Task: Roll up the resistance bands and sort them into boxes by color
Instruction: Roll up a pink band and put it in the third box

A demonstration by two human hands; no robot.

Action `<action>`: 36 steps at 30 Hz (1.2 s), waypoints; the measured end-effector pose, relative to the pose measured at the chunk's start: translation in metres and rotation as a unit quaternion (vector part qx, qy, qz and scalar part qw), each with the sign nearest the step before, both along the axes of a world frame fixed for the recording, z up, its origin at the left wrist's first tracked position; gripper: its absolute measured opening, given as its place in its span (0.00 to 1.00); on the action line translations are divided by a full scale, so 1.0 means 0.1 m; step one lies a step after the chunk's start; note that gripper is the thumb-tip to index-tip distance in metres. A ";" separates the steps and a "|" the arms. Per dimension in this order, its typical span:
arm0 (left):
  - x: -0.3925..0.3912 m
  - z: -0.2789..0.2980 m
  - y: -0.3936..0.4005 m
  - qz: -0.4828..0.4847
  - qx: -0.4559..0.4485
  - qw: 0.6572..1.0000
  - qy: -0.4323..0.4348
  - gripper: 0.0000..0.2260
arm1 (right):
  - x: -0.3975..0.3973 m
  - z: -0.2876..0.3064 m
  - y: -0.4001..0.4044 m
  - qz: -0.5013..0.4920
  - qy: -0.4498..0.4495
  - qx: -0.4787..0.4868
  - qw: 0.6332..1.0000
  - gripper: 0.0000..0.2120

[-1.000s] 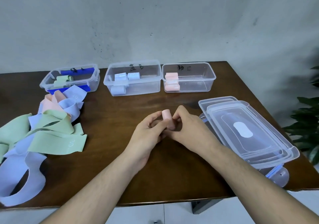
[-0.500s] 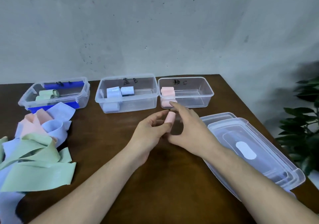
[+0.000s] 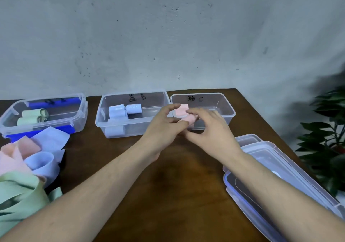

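Pink, soft and tightly wound, the small rolled resistance band [image 3: 190, 119] sits at the near left corner of the clear plastic box marked C [image 3: 231, 111], about level with its front rim. The left hand [image 3: 162, 128] has its thumb and fingers closed on the roll's left end, and the right hand [image 3: 209, 128] hooks fingers over its right end, so both are clamped on the same piece. Another pink roll [image 3: 182, 109] already lies inside that box, against its left wall.

To do this step well, I judge the roll should go in without loosening: keep a light squeeze across the free end of the wrap until the roll rests on the box floor, and lay that loose end downward or against the neighbouring pink roll so it cannot spring open. Let one hand go first and the other last, sliding the fingers off sideways.

Stretchy sheet like this will likely unwind if dropped from above the rim. The clear box marked B [image 3: 104, 122], holding pale blue rolls [image 3: 117, 112], stands just beside, so aim right of the shared wall.

Unrolled green, blue and pink bands [image 3: 28, 167] remain heaped on the brown wooden counter [image 3: 177, 195] at the left.
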State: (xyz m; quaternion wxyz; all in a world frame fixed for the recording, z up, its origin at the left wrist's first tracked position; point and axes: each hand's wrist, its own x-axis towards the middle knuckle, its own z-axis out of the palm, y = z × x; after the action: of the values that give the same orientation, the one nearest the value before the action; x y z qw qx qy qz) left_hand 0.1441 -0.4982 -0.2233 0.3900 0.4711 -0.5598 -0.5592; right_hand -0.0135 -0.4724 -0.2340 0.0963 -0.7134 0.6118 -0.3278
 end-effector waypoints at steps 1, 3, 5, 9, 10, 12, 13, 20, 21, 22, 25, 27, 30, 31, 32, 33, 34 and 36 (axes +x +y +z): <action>0.01 0.02 -0.04 -0.001 -0.008 1.000 -0.005 0.20 | -0.02 -0.01 -0.04 0.002 0.008 0.005 1.000 0.28; 0.03 0.05 -0.14 0.004 -0.027 0.999 -0.025 0.16 | -0.07 -0.02 -0.13 0.011 0.015 0.005 1.000 0.27; 0.04 0.07 -0.24 0.005 -0.046 0.998 -0.044 0.13 | -0.11 -0.01 -0.21 0.022 0.022 -0.006 1.000 0.26; 0.05 0.14 -0.44 -0.003 -0.108 0.988 -0.106 0.08 | -0.22 0.06 -0.36 0.031 0.063 -0.013 0.997 0.18; 0.04 0.17 -0.49 -0.010 -0.120 0.985 -0.122 0.07 | -0.26 0.10 -0.41 0.033 0.076 -0.019 0.996 0.16; 0.03 0.21 -0.58 -0.031 -0.132 0.981 -0.137 0.07 | -0.33 0.19 -0.52 0.047 0.104 -0.027 0.993 0.13; 0.02 0.22 -0.63 -0.047 -0.138 0.979 -0.145 0.07 | -0.36 0.24 -0.58 0.057 0.117 -0.026 0.991 0.13; -0.09 0.32 -0.91 -0.091 -0.190 0.963 -0.166 0.08 | -0.49 0.47 -0.94 0.096 0.134 0.025 0.986 0.14; -0.11 0.32 -0.95 -0.094 -0.189 0.963 -0.168 0.08 | -0.50 0.49 -0.98 0.094 0.126 0.042 0.987 0.14; -0.13 0.31 -0.99 -0.096 -0.190 0.962 -0.172 0.08 | -0.52 0.51 -1.02 0.092 0.122 0.062 0.986 0.14; -0.17 0.28 -1.10 -0.102 -0.187 0.962 -0.172 0.09 | -0.55 0.55 -1.15 0.090 0.113 0.112 0.983 0.12; -0.18 0.25 -1.15 -0.100 -0.169 0.970 -0.145 0.09 | -0.57 0.56 -1.20 0.088 0.090 0.135 0.983 0.10; -0.18 0.20 -1.22 -0.105 -0.164 0.972 -0.128 0.09 | -0.61 0.56 -1.28 0.089 0.061 0.166 0.980 0.08; -0.18 0.17 -1.25 -0.109 -0.174 0.969 -0.140 0.08 | -0.62 0.55 -1.30 0.090 0.059 0.177 0.978 0.07; -0.20 0.16 -1.27 -0.114 -0.189 0.962 -0.161 0.08 | -0.64 0.55 -1.33 0.090 0.062 0.184 0.977 0.07; -0.20 0.13 -1.32 -0.113 -0.211 0.951 -0.198 0.09 | -0.64 0.53 -1.36 0.085 0.065 0.188 0.976 0.06; -0.21 0.12 -1.37 -0.107 -0.244 0.930 -0.254 0.10 | -0.66 0.51 -1.39 0.075 0.072 0.190 0.976 0.07; -0.20 0.08 -1.47 -0.099 -0.328 0.856 -0.387 0.12 | -0.71 0.46 -1.47 0.048 0.102 0.194 0.975 0.09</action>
State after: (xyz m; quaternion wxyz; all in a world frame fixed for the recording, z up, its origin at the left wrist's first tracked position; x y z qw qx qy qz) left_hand 0.1240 -0.6455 -0.2153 0.2160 0.4362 -0.8604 -0.1511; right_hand -0.0848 -0.6189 -0.1879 0.1861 -0.7394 0.6351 -0.1236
